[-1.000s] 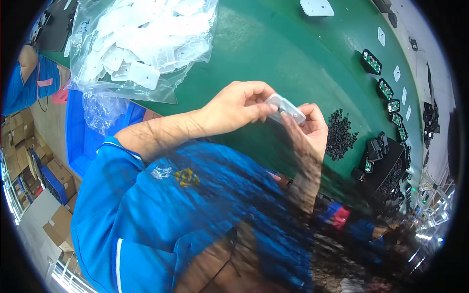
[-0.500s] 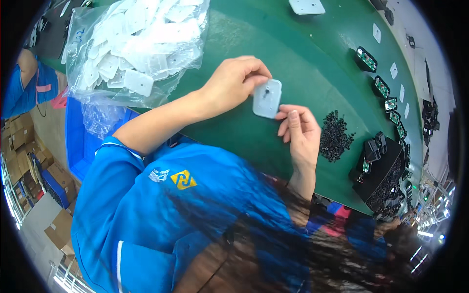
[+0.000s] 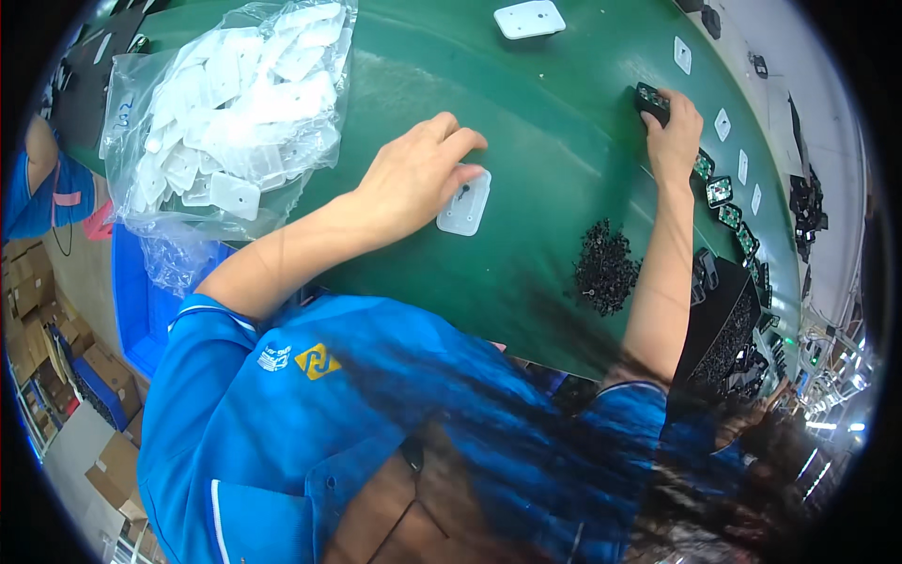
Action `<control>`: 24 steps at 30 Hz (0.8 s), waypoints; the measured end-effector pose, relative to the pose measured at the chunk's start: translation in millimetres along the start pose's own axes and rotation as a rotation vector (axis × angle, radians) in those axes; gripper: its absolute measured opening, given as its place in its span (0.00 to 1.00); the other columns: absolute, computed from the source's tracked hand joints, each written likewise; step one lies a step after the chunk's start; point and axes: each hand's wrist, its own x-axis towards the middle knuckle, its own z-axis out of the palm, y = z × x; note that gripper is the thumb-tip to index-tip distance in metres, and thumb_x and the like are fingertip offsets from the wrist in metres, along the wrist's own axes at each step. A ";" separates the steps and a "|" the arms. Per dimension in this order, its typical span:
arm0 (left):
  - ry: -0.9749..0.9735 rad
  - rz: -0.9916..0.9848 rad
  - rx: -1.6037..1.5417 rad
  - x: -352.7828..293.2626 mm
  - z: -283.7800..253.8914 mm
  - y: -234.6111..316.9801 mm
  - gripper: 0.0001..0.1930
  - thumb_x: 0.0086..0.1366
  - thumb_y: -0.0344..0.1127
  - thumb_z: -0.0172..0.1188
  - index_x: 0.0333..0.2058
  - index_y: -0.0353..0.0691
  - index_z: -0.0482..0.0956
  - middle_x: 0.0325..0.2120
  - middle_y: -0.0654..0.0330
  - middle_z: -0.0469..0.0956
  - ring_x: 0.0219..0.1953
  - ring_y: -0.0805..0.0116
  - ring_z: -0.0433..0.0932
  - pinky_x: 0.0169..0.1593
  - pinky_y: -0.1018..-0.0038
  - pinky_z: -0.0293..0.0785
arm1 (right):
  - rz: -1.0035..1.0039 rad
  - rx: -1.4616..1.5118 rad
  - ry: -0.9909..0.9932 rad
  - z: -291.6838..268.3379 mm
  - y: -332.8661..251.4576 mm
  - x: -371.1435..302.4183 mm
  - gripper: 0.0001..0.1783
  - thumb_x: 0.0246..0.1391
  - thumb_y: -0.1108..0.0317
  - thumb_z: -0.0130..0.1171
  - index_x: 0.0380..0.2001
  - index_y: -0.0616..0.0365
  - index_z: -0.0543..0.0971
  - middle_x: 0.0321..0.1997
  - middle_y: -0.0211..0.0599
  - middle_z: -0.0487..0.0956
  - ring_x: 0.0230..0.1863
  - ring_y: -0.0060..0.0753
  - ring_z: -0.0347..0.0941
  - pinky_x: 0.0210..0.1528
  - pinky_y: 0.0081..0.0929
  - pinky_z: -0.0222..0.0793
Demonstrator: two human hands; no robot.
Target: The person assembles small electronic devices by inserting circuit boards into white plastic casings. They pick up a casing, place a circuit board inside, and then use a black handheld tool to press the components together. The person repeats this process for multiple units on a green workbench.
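My left hand (image 3: 409, 179) is at the upper corner of a translucent white plastic cover (image 3: 462, 209), its thumb on the edge and its index finger raised a little apart. A small dark part sits near the cover's upper end; the fingers under the hand are hidden. Far to the right, my right hand (image 3: 675, 141) grips a black housing with a green circuit board (image 3: 650, 100) between thumb and fingers. Below that forearm runs a row of similar housings (image 3: 720, 192). A heap of small black screws (image 3: 606, 268) lies on the green table, left of the right forearm.
An open clear bag full of white covers (image 3: 235, 193) lies at the left, beside a blue bin (image 3: 141, 301). One white cover (image 3: 529, 19) rests at the far edge. More covers (image 3: 723, 124) line the right. A black tray of screws (image 3: 723, 348) stands at lower right.
My right hand has left the white cover, reached far right and taken hold of a black housing. My left index finger has lifted from the cover. The whole view has shifted.
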 end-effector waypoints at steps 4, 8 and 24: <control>0.132 0.131 0.041 -17.4 -1.3 13.6 0.25 0.55 0.41 0.64 0.47 0.36 0.68 0.38 0.51 0.68 0.38 0.53 0.71 0.42 0.63 0.72 | -0.003 0.126 0.087 -14.1 -25.5 -6.6 0.24 0.40 0.67 0.68 0.43 0.56 0.76 0.45 0.40 0.76 0.50 0.47 0.67 0.54 0.37 0.63; 0.121 -0.091 -0.437 -27.2 -3.7 20.1 0.29 0.59 0.43 0.62 0.55 0.34 0.64 0.47 0.49 0.68 0.47 0.55 0.71 0.50 0.67 0.70 | 0.001 0.579 0.066 -58.8 -115.9 -50.9 0.23 0.41 0.68 0.69 0.43 0.57 0.76 0.44 0.39 0.76 0.47 0.40 0.69 0.52 0.32 0.63; -0.350 -0.190 -1.241 -41.8 -23.0 34.5 0.34 0.63 0.50 0.58 0.60 0.34 0.61 0.53 0.61 0.69 0.51 0.75 0.68 0.53 0.75 0.66 | -0.068 0.810 0.000 -123.6 -202.0 -122.9 0.10 0.43 0.77 0.66 0.32 0.60 0.79 0.33 0.37 0.78 0.34 0.36 0.71 0.36 0.30 0.66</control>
